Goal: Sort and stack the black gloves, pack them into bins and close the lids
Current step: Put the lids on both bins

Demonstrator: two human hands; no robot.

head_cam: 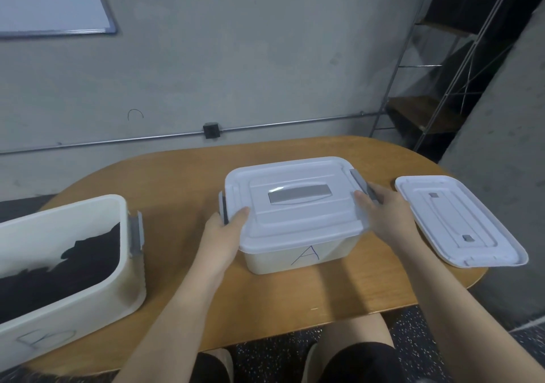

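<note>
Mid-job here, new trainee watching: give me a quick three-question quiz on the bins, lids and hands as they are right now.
1. True or false: bin A has its lid on.
2. Where does the spare lid lie? a) on bin B b) on the table, right of bin A c) on the floor
3. What shows inside bin B?

Key
1. True; the left hand and right hand are at its side latches.
2. b
3. Black gloves; bin B is open.
</note>
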